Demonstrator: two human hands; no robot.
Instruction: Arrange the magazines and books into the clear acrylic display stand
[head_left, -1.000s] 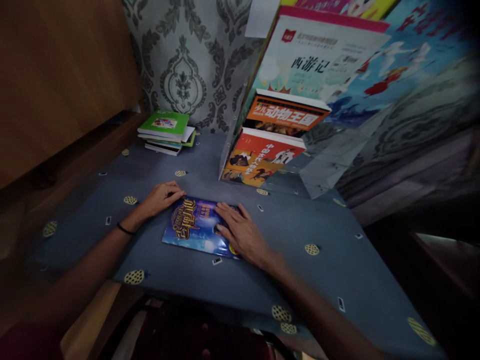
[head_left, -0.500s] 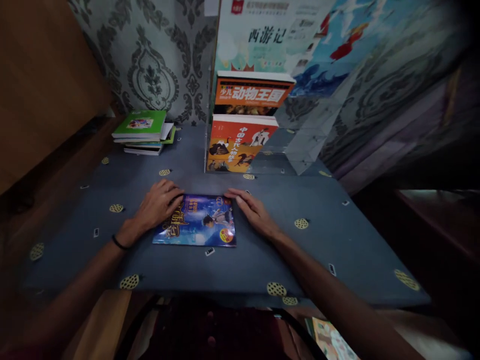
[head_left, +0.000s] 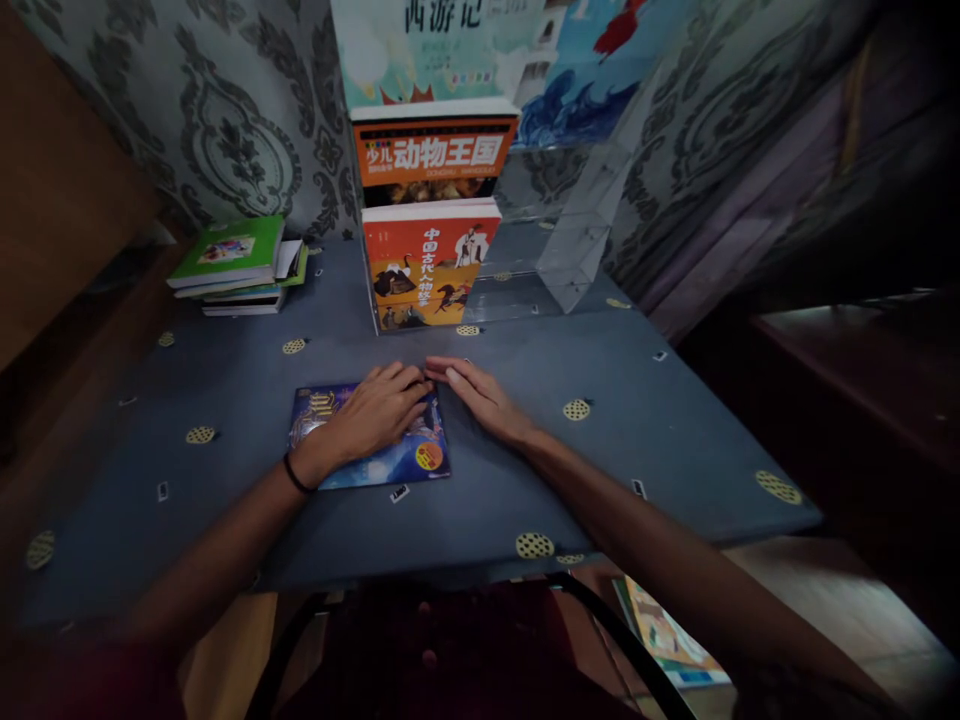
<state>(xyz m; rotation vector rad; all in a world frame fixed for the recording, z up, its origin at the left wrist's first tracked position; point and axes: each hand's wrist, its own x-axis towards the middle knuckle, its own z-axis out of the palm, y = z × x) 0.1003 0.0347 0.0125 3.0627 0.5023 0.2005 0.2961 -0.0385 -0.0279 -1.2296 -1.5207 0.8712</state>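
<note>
A blue, glossy-covered book [head_left: 394,470] lies flat and closed on the patterned tablecloth. Across its cover rests my left hand [head_left: 375,412], palm down with the fingers stretched toward the upper right corner, hiding much of the picture. My right hand [head_left: 484,400] lies beside that same corner, fingers extended and the thumb alongside them. The fingertips of both hands meet or nearly meet there. Whether the right fingers touch the book's edge is hard to see. A round yellow badge [head_left: 429,457] shows on the cover's lower right.
Behind the hands, a clear acrylic rack [head_left: 577,230] holds an orange animal book [head_left: 442,155], a red-orange book [head_left: 427,265] and larger books above. A stack of books topped by a green one [head_left: 232,250] sits at the back left. Below the table's right side lies another book [head_left: 667,625].
My left hand has slid right from the book's left end across the cover to its upper right corner. My right hand stays near that corner. The camera view has shifted.
</note>
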